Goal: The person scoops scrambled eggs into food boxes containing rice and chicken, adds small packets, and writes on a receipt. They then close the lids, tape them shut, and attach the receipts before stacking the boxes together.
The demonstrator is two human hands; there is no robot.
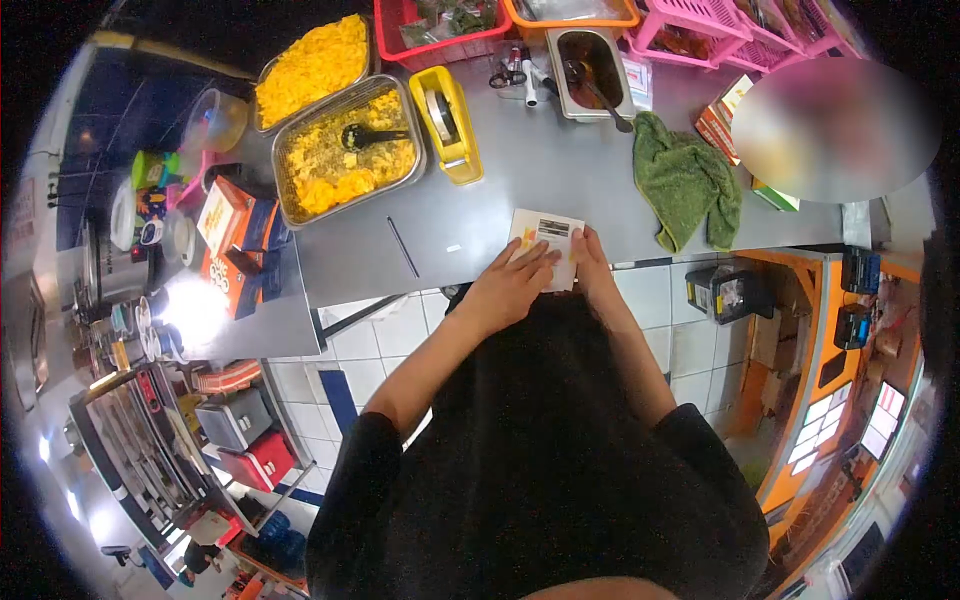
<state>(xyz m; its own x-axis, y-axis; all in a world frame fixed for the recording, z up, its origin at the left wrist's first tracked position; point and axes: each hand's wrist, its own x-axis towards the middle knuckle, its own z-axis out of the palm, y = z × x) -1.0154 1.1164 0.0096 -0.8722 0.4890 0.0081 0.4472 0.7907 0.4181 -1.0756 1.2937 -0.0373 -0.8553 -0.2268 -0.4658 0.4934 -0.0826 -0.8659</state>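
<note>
A small white box or packet with a printed label and orange marks lies at the front edge of the metal table. My left hand rests on its left part, palm down with the fingers spread over the surface. At the right edge of the packet, my right hand grips its side, with thumb and fingers near the label. A dark pen-like stick and a small white scrap lie to the left.
Two metal trays of yellow food, a yellow tape dispenser, a sauce container with ladle, a green cloth, and red and pink baskets stand on the table. A blurred area hides the far right.
</note>
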